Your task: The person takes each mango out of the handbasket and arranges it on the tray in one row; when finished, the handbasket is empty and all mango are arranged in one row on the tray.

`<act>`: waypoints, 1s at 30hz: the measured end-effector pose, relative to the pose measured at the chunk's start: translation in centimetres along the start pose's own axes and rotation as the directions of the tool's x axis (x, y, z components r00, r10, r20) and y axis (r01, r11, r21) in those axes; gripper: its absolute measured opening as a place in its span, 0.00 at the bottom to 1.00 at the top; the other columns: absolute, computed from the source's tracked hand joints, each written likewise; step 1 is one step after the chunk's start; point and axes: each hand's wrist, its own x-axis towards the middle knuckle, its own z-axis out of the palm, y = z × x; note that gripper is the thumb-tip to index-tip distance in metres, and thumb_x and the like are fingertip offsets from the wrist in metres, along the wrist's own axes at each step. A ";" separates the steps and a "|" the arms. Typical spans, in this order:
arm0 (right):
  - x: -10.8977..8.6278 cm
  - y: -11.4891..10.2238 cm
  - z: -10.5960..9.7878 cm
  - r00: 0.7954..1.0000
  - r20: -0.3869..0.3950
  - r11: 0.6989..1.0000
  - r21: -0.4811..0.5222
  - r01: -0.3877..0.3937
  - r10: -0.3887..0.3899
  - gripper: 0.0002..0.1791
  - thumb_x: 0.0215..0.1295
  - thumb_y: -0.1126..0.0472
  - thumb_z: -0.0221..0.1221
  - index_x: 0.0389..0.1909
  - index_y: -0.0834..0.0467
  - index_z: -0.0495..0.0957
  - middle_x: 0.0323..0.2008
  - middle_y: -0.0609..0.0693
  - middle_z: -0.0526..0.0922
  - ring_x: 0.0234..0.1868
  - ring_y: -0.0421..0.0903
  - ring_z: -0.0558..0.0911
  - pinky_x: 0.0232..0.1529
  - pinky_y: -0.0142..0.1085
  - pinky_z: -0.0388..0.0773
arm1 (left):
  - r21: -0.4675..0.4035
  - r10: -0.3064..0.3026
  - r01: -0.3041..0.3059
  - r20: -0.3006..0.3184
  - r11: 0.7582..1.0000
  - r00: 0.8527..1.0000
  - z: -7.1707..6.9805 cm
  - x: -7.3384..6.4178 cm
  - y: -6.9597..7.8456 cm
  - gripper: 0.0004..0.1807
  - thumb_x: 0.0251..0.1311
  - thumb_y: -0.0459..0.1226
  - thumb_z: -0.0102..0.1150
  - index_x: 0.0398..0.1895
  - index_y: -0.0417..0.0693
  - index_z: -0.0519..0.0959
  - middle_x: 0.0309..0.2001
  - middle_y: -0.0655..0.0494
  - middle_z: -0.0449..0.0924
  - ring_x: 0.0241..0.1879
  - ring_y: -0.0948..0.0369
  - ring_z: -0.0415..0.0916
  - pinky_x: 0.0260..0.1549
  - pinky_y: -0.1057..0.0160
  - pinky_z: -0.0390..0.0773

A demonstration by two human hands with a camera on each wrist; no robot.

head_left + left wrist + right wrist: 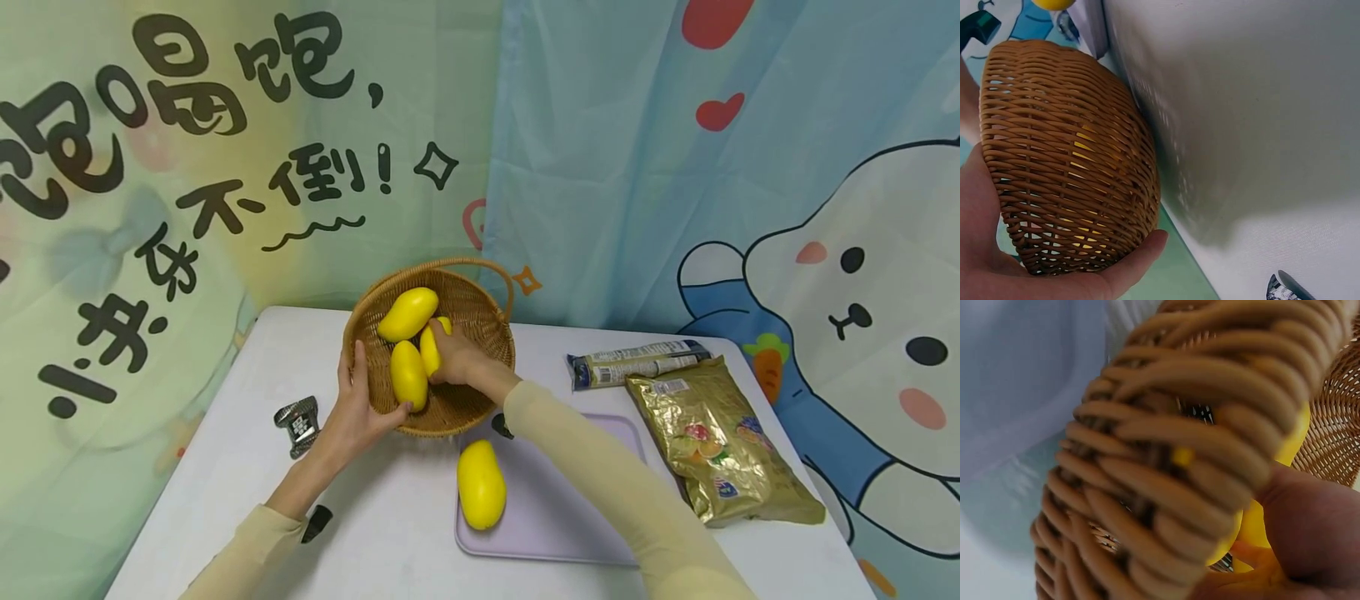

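The right hand (459, 358) grips a yellow mango (430, 352) inside the wicker basket (474, 317). It looks smooth and firm, probably light, perhaps a little slippery; fingers and thumb across its thick middle should hold better than at the tapering end. Just left of that grip lie two more mangoes, an upper one (408, 313) and a lower one (408, 379). Farther left, the left hand (360, 421) holds the tilted basket's side; the weave seems stiff yet slightly springy, best held near the rim. Nearer the person than the grip, another mango (481, 485) rests on the lilac tray (558, 521).
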 end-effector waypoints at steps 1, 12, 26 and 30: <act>0.0 0.0 0.0 1.000 -0.008 1.000 0.007 0.002 -0.002 0.58 0.63 0.58 0.70 0.82 0.47 0.40 0.79 0.71 0.43 0.67 0.63 0.73 0.62 0.54 0.75 | 0.001 0.000 0.000 -0.001 1.000 1.000 0.0 0.0 0.0 0.69 0.56 0.50 0.71 0.82 0.49 0.25 0.80 0.36 0.21 0.61 0.29 0.71 0.55 0.40 0.79; -0.4 0.2 -0.1 1.000 -0.020 1.000 -0.010 0.003 -0.003 0.55 0.64 0.58 0.69 0.83 0.46 0.43 0.80 0.68 0.40 0.75 0.62 0.64 0.68 0.54 0.71 | 0.006 -0.005 0.005 -0.005 1.000 1.000 0.1 0.1 0.2 0.68 0.57 0.51 0.71 0.82 0.47 0.26 0.80 0.36 0.22 0.61 0.29 0.72 0.57 0.40 0.78; -0.9 0.6 -0.1 0.999 -0.039 1.000 0.013 0.009 -0.008 0.57 0.60 0.57 0.72 0.83 0.47 0.45 0.80 0.68 0.39 0.77 0.64 0.60 0.70 0.56 0.68 | -0.004 -0.018 0.018 0.017 1.000 1.000 0.1 -0.1 0.3 0.68 0.58 0.51 0.70 0.82 0.47 0.25 0.80 0.35 0.21 0.63 0.30 0.70 0.55 0.40 0.79; -1.2 0.7 -0.4 0.999 -0.040 1.000 -0.025 0.010 -0.011 0.57 0.61 0.57 0.72 0.83 0.47 0.44 0.80 0.68 0.40 0.75 0.63 0.64 0.67 0.54 0.72 | -0.011 -0.027 0.027 0.016 1.000 1.000 0.0 0.0 0.3 0.69 0.57 0.52 0.71 0.81 0.47 0.25 0.80 0.36 0.20 0.63 0.30 0.70 0.56 0.40 0.79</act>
